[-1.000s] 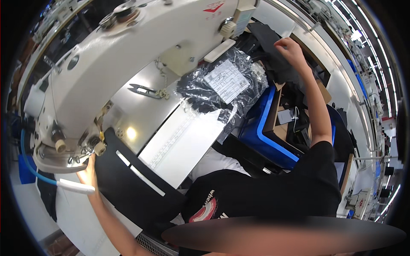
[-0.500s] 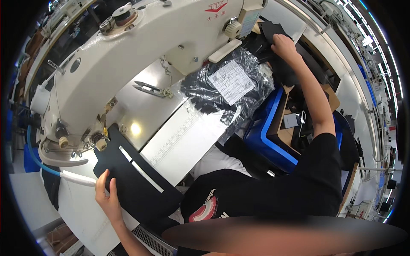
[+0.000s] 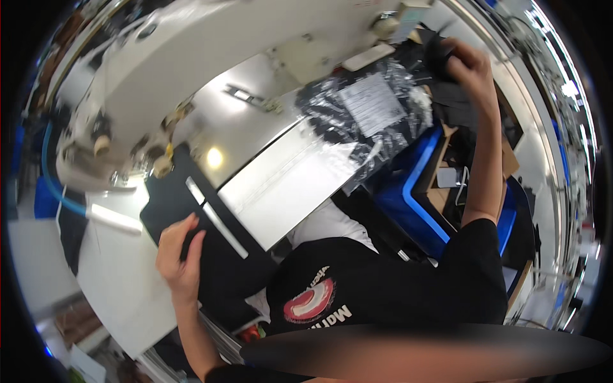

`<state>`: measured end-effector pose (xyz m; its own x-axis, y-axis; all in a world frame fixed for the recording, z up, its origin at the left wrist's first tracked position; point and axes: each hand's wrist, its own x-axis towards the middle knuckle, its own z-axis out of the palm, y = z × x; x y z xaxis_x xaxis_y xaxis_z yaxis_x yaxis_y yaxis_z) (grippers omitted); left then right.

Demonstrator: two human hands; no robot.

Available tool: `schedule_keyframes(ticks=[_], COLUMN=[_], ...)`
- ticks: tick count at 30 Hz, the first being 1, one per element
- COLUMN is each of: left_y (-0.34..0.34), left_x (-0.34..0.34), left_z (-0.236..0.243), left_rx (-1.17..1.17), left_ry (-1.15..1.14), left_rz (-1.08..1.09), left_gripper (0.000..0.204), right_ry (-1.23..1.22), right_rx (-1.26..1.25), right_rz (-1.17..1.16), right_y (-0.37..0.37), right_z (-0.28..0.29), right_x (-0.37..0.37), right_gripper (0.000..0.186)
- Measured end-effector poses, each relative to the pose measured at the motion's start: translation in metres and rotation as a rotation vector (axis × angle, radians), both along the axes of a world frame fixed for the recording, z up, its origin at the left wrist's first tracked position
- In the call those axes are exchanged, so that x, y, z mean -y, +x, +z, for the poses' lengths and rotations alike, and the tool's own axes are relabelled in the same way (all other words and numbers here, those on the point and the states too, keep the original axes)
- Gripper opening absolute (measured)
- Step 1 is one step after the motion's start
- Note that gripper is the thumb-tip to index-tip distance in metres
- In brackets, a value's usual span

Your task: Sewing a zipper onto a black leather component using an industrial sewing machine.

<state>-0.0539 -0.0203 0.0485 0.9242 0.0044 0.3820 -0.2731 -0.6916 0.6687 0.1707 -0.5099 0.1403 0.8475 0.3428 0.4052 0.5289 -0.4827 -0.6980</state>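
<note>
A large black fabric panel (image 3: pixel 220 271) lies on the sewing machine's bed at the left, running up under the needle area. Two white strips (image 3: pixel 223 228) show on it, end to end. My left hand (image 3: pixel 182 255) is over the panel's left edge, thumb and fingers apart, with nothing between them. At the upper right, my right hand (image 3: pixel 471 67) is closed on a black fabric piece (image 3: pixel 439 59), blurred by motion. More dark fabric (image 3: pixel 458 105) lies beneath that hand, beside a clear plastic bag (image 3: pixel 319 99) of black pieces with a printed paper sheet (image 3: pixel 372 104) on top.
The pale sewing machine (image 3: pixel 211 54) arches across the top. Thread snips (image 3: pixel 244 96) lie under its arm. A blue bin (image 3: pixel 412 191) stands at the right, with a cardboard box and a white device (image 3: pixel 448 178) in it. A blue hose with a white end (image 3: pixel 116 218) is at the left.
My right hand has closed on a black fabric piece and lifted it off the dark fabric at the upper right. My left hand has moved further over the panel. The whole view has shifted.
</note>
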Motion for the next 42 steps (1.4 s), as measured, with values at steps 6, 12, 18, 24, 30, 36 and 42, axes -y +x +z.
schedule_keyframes(ticks=[6,12,18,24,30,36,42], left_y=[0.026,0.038,0.041,0.048,0.056,0.065,0.068], left_x=[0.049,0.042,0.043,0.037,0.032,0.03,0.038], left_z=[-0.005,-0.022,-0.032,-0.024,-0.013,-0.009,-0.006], left_rx=[0.174,0.106,0.194,0.206,-0.23,-0.287,-0.409], left_ry=[0.631,0.552,0.458,0.406,-0.023,-0.039,-0.066], left_rz=[0.038,-0.167,-0.231,-0.272,-0.244,-0.239,-0.132], left_gripper=[0.061,0.038,0.031,0.018,0.012,0.012,0.016], right_ry=[-0.522,-0.258,-0.43,-0.341,-0.407,-0.274,-0.308], right_rx=[0.483,0.3,0.515,0.27,0.276,0.095,0.036], right_rz=[0.677,0.562,0.588,0.502,0.367,0.295,0.261], right_y=[-0.068,-0.07,-0.083,-0.082,-0.09,-0.079,-0.08], right_z=[-0.084,-0.107,-0.119,-0.121,-0.112,-0.111,-0.111], right_x=[-0.222,-0.197,-0.146,-0.144,-0.161,-0.164,-0.17], right_gripper=[0.031,0.044,0.041,0.045,0.041,0.011,0.011])
